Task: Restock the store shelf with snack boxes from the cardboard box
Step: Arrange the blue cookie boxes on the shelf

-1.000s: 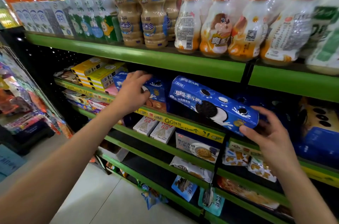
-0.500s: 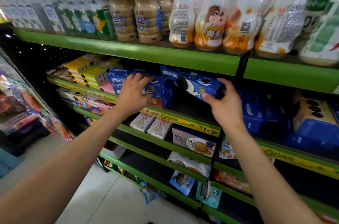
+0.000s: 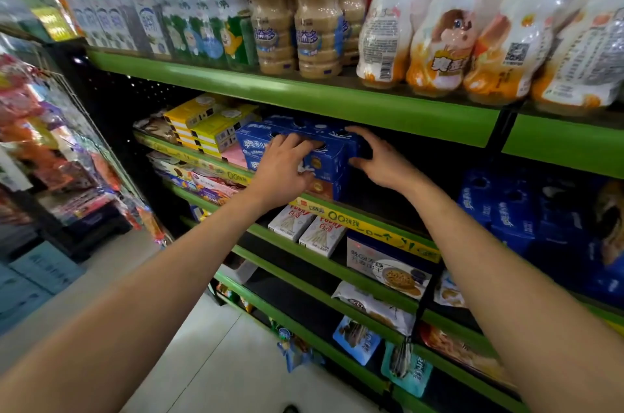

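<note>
Both hands were up at the second green metal shelf [image 3: 337, 206], and it all came down to the right-hand end of that stack of blue cardboard cookie boxes [image 3: 324, 159]! The top box lay flat with its long axis running away from the shelf lip toward the dark back panel, near end facing out. The left hand [image 3: 287, 172] lay over the near left part of the stack, fingers [image 3: 297, 142] spread and lying on the top face, pressing rather than pinching. The right hand [image 3: 381, 162] sat just right of the stack, thumb low against the near right corner, fingers [image 3: 358, 137] curved over the top right edge, cupping that end. So the box lay between the two hands, left of the right palm, and the right hand looked the nearer one to nudge it leftward and square it up. To the left sat a stack of flat yellow cartons [image 3: 209, 125]; right of the hands, the shelf ran dark and open.
</note>
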Available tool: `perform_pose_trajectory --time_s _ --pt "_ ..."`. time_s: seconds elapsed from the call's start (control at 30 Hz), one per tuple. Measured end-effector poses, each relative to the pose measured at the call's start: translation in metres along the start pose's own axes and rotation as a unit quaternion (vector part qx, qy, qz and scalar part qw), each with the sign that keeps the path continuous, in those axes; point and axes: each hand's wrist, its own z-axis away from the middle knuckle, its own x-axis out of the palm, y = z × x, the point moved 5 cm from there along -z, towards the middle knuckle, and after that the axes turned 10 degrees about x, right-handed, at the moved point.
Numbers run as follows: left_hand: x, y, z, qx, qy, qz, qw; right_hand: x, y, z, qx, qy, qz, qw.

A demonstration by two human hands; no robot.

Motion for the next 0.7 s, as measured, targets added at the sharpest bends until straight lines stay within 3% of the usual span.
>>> perform_pose_trajectory --time_s 0.33,0.7 --pt "0.004 -0.004 -0.001 0.006 0.018 0.006 1.0 0.003 -0.017 -0.006 -0.022 -0.052 -0.055 0.997" --pt "0.003 -0.001 -0.002 0.009 0.018 0.006 1.0 0.004 -0.026 -0.015 -0.027 -0.074 -0.025 0.997"
